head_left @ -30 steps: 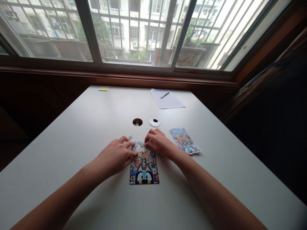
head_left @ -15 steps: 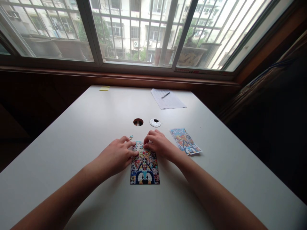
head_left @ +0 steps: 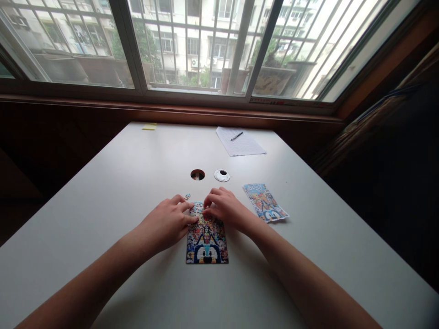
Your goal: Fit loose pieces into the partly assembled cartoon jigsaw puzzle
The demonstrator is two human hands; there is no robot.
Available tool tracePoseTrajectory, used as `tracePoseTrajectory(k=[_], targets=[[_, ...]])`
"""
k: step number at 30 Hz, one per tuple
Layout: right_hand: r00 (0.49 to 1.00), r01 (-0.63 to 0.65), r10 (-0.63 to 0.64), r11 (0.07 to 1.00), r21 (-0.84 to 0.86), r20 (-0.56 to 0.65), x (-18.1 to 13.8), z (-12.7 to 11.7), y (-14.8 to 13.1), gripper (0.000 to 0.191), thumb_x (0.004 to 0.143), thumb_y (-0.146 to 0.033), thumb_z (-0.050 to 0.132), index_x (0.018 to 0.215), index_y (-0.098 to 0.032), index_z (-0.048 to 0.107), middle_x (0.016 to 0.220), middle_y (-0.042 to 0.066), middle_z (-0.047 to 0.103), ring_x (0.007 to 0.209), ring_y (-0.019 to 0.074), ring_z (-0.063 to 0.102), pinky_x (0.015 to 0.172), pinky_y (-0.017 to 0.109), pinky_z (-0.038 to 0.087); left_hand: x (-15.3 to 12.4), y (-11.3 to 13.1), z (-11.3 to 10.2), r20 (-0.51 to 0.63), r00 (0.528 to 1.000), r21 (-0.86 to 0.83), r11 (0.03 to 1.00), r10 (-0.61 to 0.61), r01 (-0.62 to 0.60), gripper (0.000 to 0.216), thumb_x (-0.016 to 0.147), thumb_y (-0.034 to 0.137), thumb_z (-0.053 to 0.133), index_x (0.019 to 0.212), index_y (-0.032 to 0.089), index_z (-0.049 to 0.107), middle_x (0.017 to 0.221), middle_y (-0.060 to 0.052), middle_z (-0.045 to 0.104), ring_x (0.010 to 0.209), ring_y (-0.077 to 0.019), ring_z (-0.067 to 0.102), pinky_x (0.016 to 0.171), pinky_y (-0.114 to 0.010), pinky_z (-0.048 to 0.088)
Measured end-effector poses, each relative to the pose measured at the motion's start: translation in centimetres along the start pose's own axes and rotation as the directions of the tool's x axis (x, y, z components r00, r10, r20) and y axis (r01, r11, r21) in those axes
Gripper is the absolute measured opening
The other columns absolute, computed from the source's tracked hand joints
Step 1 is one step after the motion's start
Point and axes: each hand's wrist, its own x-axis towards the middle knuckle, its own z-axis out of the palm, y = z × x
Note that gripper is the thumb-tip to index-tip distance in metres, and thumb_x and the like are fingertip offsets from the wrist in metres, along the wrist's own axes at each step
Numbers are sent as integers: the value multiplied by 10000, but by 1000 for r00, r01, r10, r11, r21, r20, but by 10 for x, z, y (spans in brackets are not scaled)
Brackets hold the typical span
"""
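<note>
A jigsaw puzzle [head_left: 207, 240] lies flat, covered in small colourful figures, with a blue cartoon dog's face at the near end. Pale patches show in its upper part. Along its left edge rests my left hand [head_left: 168, 218], the thumb and fingers apart and touching the puzzle. My right hand [head_left: 224, 208] reaches over the upper right part, thumb and fingertips brought together low over the surface. Whatever is between those fingertips is too small and hidden to make out. A loose puzzle piece [head_left: 188, 196] lies just beyond my left fingers.
To the right lies a creased picture sheet [head_left: 265, 202] with a similar design. Farther back are a round table hole [head_left: 197, 174], its white ring cover [head_left: 222, 175], papers [head_left: 245, 145] with a pen [head_left: 236, 136], and a yellow note [head_left: 149, 126]. A barred window [head_left: 192, 50] stands behind.
My right hand has shifted slightly left and toward me over the puzzle. My left hand has stayed in place on the edge.
</note>
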Motion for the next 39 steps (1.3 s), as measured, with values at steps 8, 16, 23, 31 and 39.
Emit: tracePoseTrajectory(k=[8,16,23,31,39], targets=[[1000,21,-20,999,36,-19,-2,-3,-4,92,840,-227,740,930,-249,736,955,25,674,907,191,537,842,323,387,-1,-2,2,-29,1000,-14,1000,11,-11,245,906,285,639,1122,361,727,1272,-34,655,1165,-306,539,903,-440,492],[999,31,-30,999,31,-14,-2,0,-4,73,863,-237,717,918,-266,754,969,36,671,902,195,534,831,326,392,-1,-1,2,-35,999,-22,1000,13,-13,240,907,292,639,1121,357,728,1268,-35,656,1161,-307,540,895,-440,493],[999,27,-26,999,38,-24,-2,-1,-5,67,854,-221,721,907,-246,753,949,31,677,896,187,539,834,315,403,-1,0,0,-18,1000,-16,1000,4,-4,259,907,290,641,1143,363,718,1263,-37,661,1156,-310,543,901,-456,498],[1000,7,-7,999,44,-12,-1,-2,-6,65,847,-211,723,903,-229,750,952,38,673,906,188,539,837,316,401,-1,-1,0,-9,1000,-19,1000,3,-3,260,921,292,617,1149,369,714,1271,-32,654,1164,-310,538,918,-468,496],[1000,3,-2,999,40,-16,-2,1,-4,62,850,-222,719,908,-226,740,956,39,664,923,192,547,851,322,405,-1,-1,0,0,1000,-16,1000,-1,1,270,926,293,609,1165,374,706,1285,-30,652,1177,-312,537,919,-470,497]])
